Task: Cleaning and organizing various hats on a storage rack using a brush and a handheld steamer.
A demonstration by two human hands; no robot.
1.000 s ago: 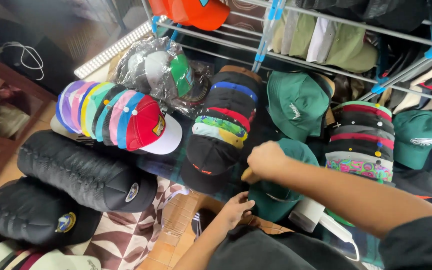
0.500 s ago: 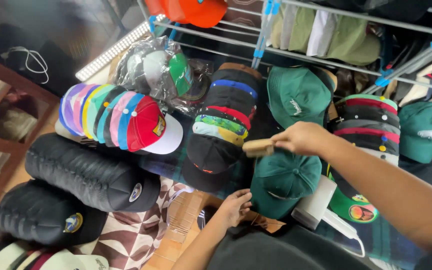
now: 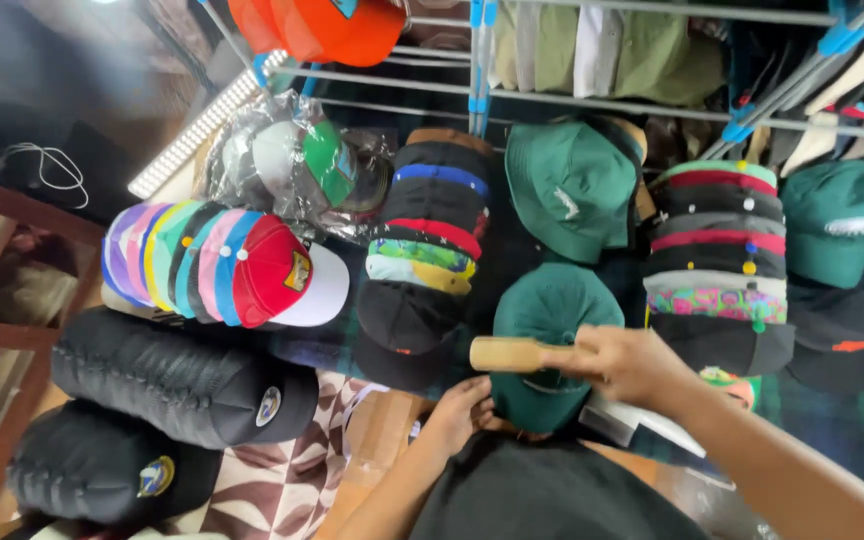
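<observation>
The right hand (image 3: 632,362) is closed around a wooden brush (image 3: 512,353), gripping it by one end so the pale handle points left across the green cap (image 3: 552,340) that lies in front of the person. The left hand (image 3: 462,410) curls over this cap's near edge, fingers bent on the brim, holding it in place. Two more green caps sit behind: one (image 3: 572,190) just above the held cap, another (image 3: 837,235) far right. Between them stands a stack of caps (image 3: 722,265) in black, red and patterned bands; a second dark stack (image 3: 432,240) rises left of the held cap. Further left lies a row of pastel caps (image 3: 222,265) ending in a red-and-white one, with a plastic-wrapped bundle (image 3: 297,165) behind it. Two long black stacks (image 3: 172,375) lie nearest the left edge. An orange cap (image 3: 337,28) hangs on the metal rack (image 3: 592,100) above
</observation>
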